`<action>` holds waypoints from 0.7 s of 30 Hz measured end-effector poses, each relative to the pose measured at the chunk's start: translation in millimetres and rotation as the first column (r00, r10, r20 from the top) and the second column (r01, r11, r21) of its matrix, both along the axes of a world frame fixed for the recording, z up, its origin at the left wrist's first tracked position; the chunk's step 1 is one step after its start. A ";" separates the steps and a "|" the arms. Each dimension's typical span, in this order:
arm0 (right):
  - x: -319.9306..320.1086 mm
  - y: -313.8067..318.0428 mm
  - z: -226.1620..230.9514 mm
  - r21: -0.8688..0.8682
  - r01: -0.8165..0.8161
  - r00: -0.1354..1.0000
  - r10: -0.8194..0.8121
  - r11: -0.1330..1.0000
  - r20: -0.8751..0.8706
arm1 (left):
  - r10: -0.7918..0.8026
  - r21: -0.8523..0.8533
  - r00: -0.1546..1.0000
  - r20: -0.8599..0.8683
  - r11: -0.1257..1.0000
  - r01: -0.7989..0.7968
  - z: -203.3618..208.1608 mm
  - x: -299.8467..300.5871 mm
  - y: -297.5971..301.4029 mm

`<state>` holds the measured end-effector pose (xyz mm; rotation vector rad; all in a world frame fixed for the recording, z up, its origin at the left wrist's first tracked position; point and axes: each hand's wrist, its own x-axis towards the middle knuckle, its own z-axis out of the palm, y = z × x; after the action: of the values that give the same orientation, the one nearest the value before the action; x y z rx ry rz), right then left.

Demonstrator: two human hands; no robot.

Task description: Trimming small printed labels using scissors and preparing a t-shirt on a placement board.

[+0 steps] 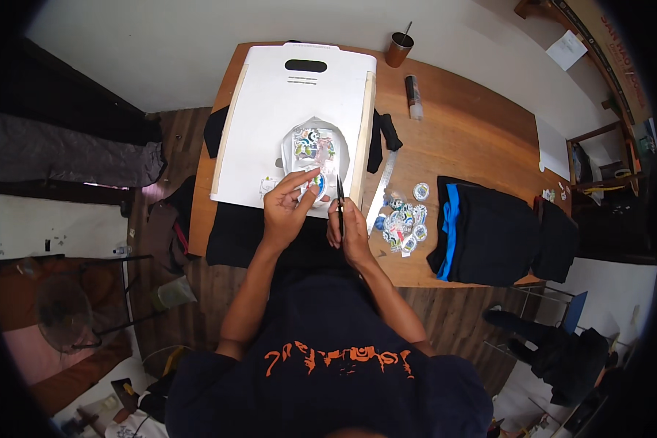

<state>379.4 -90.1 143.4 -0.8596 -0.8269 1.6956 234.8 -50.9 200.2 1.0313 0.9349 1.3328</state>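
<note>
Between the thumb and fingers of my left hand (286, 210) is a small rounded printed sticker (313, 191) in white, blue and green. My right hand (353, 235) is closed around black scissors (340, 191), whose blades point away from me, just right of the sticker. Whether the blades touch its edge I cannot make out. Beyond my hands lies a crinkled clear plastic bag or sheet (347, 150) with colourful printed pieces (310, 144) on it. It rests on a white board (263, 109) with a dark slot near its far end.
A pile of cut stickers (401, 228) lies right of my hands, beside a metal ruler (384, 186). Folded black clothes (493, 233) with a blue strip are farther right. A brown cup (399, 51) and a cylindrical container (414, 97) stand on the wooden table (474, 131).
</note>
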 end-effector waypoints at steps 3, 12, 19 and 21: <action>-1.1 0.8 3.1 0.011 -0.021 1.000 0.021 1.000 -0.015 | 0.022 -0.004 1.000 -0.018 1.000 -0.022 2.4 0.7 1.5; -4.3 -1.9 15.1 0.028 -0.089 0.996 0.088 0.996 0.019 | 0.085 0.085 0.988 -0.127 0.994 -0.075 -1.9 -5.0 0.5; -6.3 -6.5 11.5 0.029 -0.061 0.997 0.059 0.998 0.054 | 0.070 0.061 0.998 0.004 0.996 -0.070 -14.0 -4.3 -5.3; -7.5 -7.6 10.7 0.045 -0.064 0.997 0.062 0.997 0.055 | 0.061 0.030 0.998 0.030 0.998 -0.062 -15.2 -2.9 -10.2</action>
<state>371.9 -97.7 154.1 -0.8577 -0.9354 1.7073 231.9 -61.2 185.1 1.0116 0.9335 1.4141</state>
